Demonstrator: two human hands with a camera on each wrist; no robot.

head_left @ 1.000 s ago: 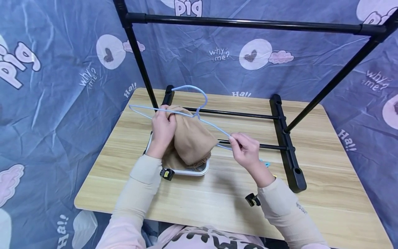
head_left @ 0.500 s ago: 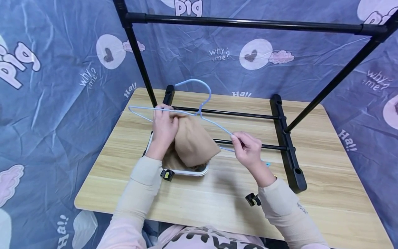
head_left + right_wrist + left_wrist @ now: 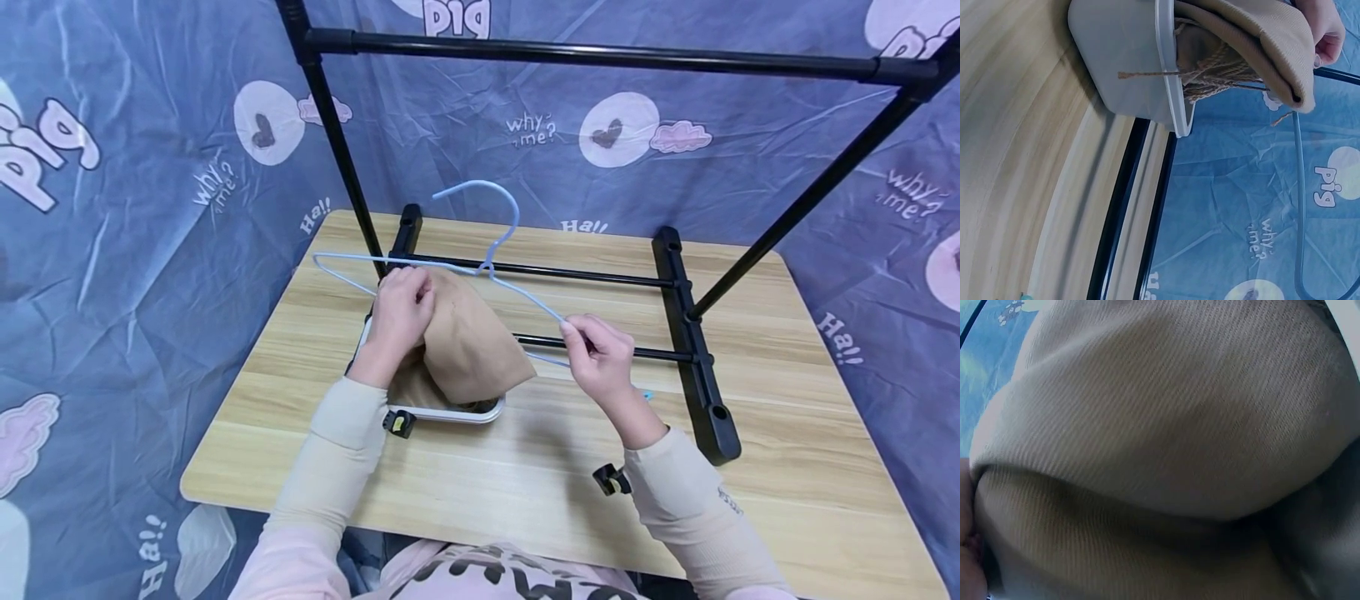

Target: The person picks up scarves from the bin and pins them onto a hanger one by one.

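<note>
A brown fringed scarf [image 3: 476,337] hangs over the hanger's lower part and down into a white container [image 3: 450,414]. Curled fingers of my left hand [image 3: 402,312] grip the scarf's upper left portion, just below the upper bar of the light blue hanger [image 3: 525,294]. At the hanger's right shoulder, my right hand [image 3: 600,354] pinches the wire between thumb and fingers. The hook stands up and curves leftward. Ribbed scarf cloth [image 3: 1166,412] fills the left wrist view. The right wrist view shows tassels [image 3: 1222,69] spilling at the container's rim.
A black rack stands over the table [image 3: 525,500], its top rail [image 3: 600,55] across the back and its right foot [image 3: 693,358] beside my right hand. Small turquoise pieces [image 3: 647,395] lie partly behind my right wrist. Blue printed fabric [image 3: 187,167] surrounds the table.
The hanger's hook has risen and shifted right. My left hand's fingers, earlier up at the hanger's bar, have come down below it with the scarf. My right hand keeps its pinch.
</note>
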